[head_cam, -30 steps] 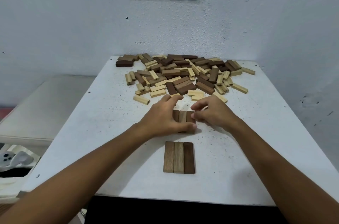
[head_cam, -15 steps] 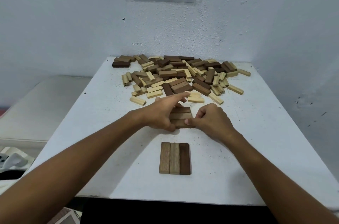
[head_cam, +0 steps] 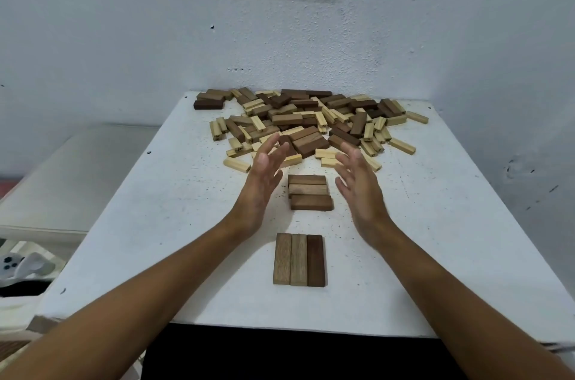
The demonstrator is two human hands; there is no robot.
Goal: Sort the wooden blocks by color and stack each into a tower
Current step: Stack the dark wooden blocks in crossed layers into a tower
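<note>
Sorting is barely begun: left hand (head_cam: 261,183) and right hand (head_cam: 357,189) hover released, flanking three crosswise brown blocks (head_cam: 309,192) on the counter (head_cam: 155,208); next, probably squaring them.

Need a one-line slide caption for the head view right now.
Open left hand and right hand flank three crosswise brown blocks.
</note>
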